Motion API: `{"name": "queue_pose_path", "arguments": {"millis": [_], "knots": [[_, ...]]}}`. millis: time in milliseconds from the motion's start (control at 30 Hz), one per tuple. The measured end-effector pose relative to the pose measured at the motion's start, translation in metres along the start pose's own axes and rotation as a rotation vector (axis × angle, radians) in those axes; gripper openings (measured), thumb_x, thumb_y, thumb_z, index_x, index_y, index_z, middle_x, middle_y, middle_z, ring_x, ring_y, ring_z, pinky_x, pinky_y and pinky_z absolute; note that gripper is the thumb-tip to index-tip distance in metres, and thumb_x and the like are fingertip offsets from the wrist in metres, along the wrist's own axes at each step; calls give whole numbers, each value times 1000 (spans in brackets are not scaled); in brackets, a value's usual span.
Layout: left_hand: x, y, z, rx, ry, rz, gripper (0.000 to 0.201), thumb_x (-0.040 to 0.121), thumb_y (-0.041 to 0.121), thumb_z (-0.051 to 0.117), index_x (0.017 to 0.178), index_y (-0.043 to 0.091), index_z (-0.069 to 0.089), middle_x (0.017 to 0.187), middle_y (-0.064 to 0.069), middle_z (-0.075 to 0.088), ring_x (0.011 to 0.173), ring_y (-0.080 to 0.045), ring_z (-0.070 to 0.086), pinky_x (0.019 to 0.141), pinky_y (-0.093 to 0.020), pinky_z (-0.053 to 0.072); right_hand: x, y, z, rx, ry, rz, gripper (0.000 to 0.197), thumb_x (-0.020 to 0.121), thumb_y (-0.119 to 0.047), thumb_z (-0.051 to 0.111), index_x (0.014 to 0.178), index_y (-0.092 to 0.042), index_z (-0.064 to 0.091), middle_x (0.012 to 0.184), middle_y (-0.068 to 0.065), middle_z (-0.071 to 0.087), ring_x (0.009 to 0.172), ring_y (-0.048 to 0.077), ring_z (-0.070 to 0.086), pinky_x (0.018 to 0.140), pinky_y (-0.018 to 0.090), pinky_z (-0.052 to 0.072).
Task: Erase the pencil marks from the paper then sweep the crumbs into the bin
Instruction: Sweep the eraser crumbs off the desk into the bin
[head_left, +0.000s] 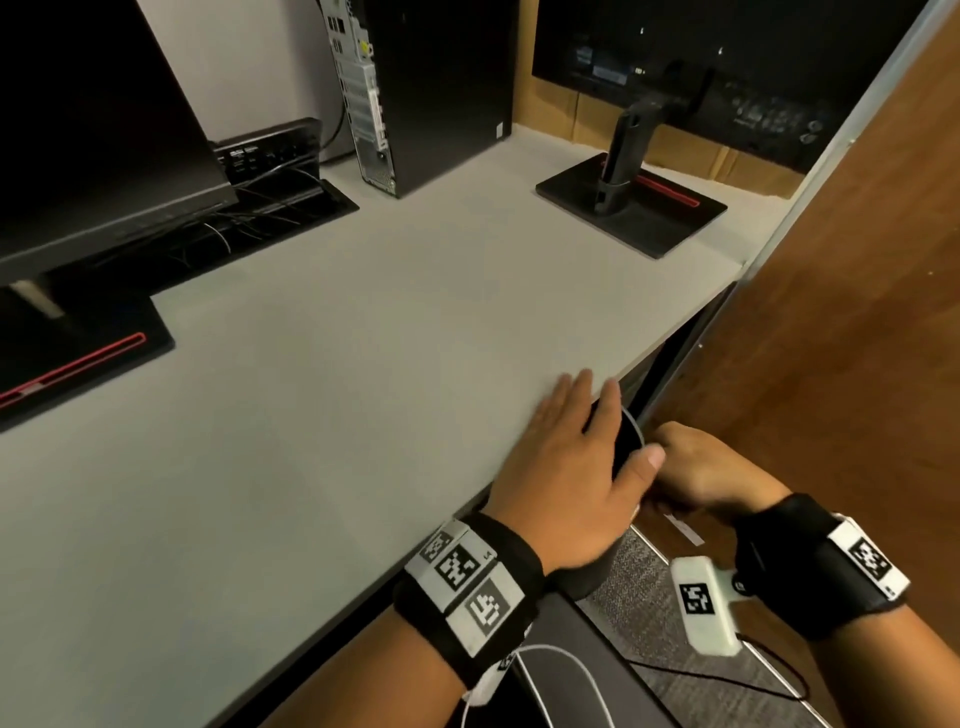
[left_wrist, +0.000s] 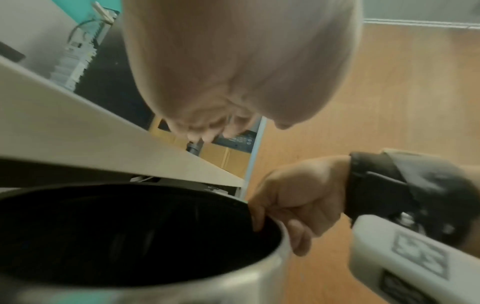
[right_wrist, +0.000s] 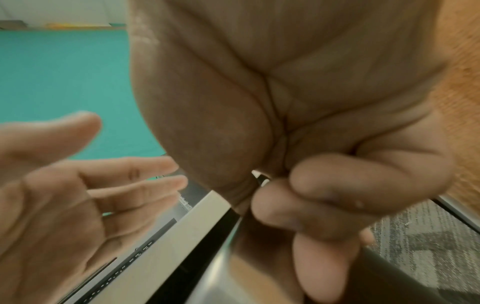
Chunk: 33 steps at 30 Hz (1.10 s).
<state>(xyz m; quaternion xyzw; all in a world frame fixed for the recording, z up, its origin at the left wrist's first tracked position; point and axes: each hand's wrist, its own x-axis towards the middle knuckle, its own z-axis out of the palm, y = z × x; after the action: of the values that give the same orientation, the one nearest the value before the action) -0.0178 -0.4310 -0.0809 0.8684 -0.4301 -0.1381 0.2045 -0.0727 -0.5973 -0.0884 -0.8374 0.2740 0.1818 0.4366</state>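
Observation:
My left hand (head_left: 571, 452) lies flat with straight fingers at the front right edge of the grey desk (head_left: 311, 389), its fingers reaching over the edge above the bin. The bin (left_wrist: 280, 259) is a round silver can with a black inside, held just below the desk edge. My right hand (head_left: 701, 467) grips its rim; in the left wrist view the right hand's fingers (left_wrist: 259, 218) hook over the rim. In the right wrist view my open left hand (right_wrist: 64, 195) shows beside the curled right hand (right_wrist: 350, 185). No paper, eraser or crumbs show.
A monitor base (head_left: 78, 353) stands at the left, a PC tower (head_left: 415, 88) at the back, and a second monitor's stand (head_left: 631, 208) at the back right. A brown wooden panel (head_left: 857, 312) closes the right side. Grey carpet (head_left: 639, 582) lies below.

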Motion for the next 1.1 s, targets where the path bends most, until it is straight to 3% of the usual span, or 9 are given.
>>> {"name": "queue_pose_path", "arguments": {"millis": [133, 300, 433, 567, 733, 800, 867, 1000, 1100], "knots": [[16, -10, -8, 142, 50, -325, 84, 100, 65, 18, 160, 12, -5, 164, -23, -15, 151, -38, -21, 123, -51, -8, 5, 3, 1, -41, 42, 73, 32, 96, -8, 50, 70, 4, 65, 47, 10, 61, 35, 14, 52, 38, 21, 37], [12, 0, 1, 45, -108, 88, 75, 105, 56, 25, 161, 12, 4, 168, -13, -4, 154, -25, -11, 125, -45, 1, 3, 1, -4, 47, 9, 32, 43, 95, -6, 51, 54, -8, 62, 46, 12, 58, 34, 16, 47, 41, 22, 33], [12, -1, 5, 173, 14, -98, 75, 105, 51, 24, 160, 5, -2, 166, -21, -6, 154, -33, -12, 125, -48, -2, 7, 0, -5, -23, 35, 61, 39, 97, -12, 50, 66, 1, 69, 52, 13, 65, 42, 21, 51, 40, 22, 36], [2, 4, 7, 63, -67, 118, 70, 108, 44, 28, 160, 4, 4, 168, -17, 1, 155, -28, -6, 126, -43, 2, 8, 0, -7, -27, 50, 35, 42, 94, -10, 53, 54, -4, 64, 45, 9, 57, 35, 17, 46, 38, 21, 32], [-7, -2, 9, 187, -70, 10, 74, 106, 50, 25, 160, 4, 0, 166, -21, -8, 153, -33, -16, 124, -48, -3, 14, 4, -4, -32, 48, 47, 41, 96, -14, 53, 65, 6, 69, 54, 19, 63, 44, 23, 50, 40, 22, 35], [-17, -2, 13, 73, -193, 139, 71, 108, 46, 28, 161, 7, 3, 168, -14, -3, 154, -25, -12, 125, -42, -1, 15, 6, -4, -33, 43, 41, 40, 95, -14, 53, 62, 2, 69, 52, 15, 61, 44, 23, 49, 41, 24, 35], [-27, -6, 6, -77, -119, 185, 63, 109, 40, 29, 161, 10, 9, 169, -7, 5, 155, -17, -4, 125, -32, -2, 16, 7, -3, -10, 36, 58, 38, 94, -13, 53, 66, 5, 69, 51, 14, 63, 43, 22, 50, 42, 24, 36], [-29, -19, -9, -111, 214, 5, 60, 107, 41, 32, 160, 15, 20, 167, -6, 18, 154, -17, 7, 122, -25, -1, 20, 12, 2, 18, 15, 83, 33, 92, -12, 54, 76, 13, 69, 57, 19, 67, 48, 24, 54, 44, 26, 40], [-4, -14, -9, 50, 50, -255, 78, 103, 55, 27, 161, 9, 1, 167, -18, -4, 154, -29, -10, 125, -41, -5, 21, 11, 6, 15, 6, 82, 36, 93, -13, 53, 77, 14, 70, 58, 20, 68, 47, 23, 55, 44, 25, 42]]}}
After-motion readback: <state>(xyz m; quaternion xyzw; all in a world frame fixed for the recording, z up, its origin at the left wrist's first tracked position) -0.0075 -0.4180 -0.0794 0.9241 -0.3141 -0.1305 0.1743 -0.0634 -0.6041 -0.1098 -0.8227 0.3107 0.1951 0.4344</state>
